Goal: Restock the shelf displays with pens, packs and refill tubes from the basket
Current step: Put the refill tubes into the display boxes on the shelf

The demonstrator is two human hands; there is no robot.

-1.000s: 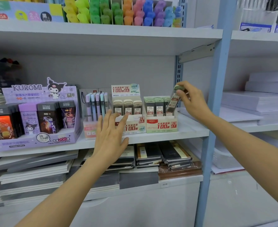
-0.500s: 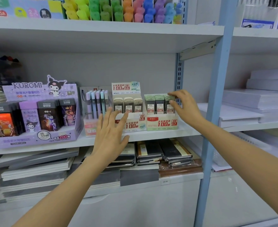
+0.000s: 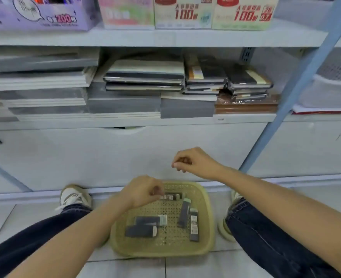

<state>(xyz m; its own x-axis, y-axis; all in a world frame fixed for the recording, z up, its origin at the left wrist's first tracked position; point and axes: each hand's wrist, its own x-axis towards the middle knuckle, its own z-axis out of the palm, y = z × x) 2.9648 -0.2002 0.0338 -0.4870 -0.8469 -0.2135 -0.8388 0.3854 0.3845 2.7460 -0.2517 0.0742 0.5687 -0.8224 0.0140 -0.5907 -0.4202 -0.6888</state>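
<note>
A yellow-green perforated basket (image 3: 207,209) sits on the floor tiles between my feet. Several dark refill tubes lie in it, among them two side by side (image 3: 142,231) and two more on the right (image 3: 193,225). My left hand (image 3: 143,191) is low over the basket's far left part and pinches the end of a refill tube (image 3: 171,196) lying by the far rim. My right hand (image 3: 194,162) hangs above the basket's far edge, fingers loosely curled, holding nothing. The refill display boxes (image 3: 243,16) stand on the shelf at the top edge.
Stacks of notebooks (image 3: 204,77) and pads (image 3: 43,81) fill the lower shelf. Below it is a white cabinet front (image 3: 125,155). A blue shelf upright (image 3: 298,87) slants on the right. My shoes (image 3: 75,195) and legs flank the basket.
The view dropped from the shelf to the floor basket. My right hand left the tube in the display box and came down empty. My left hand moved down to a tube in the basket.
</note>
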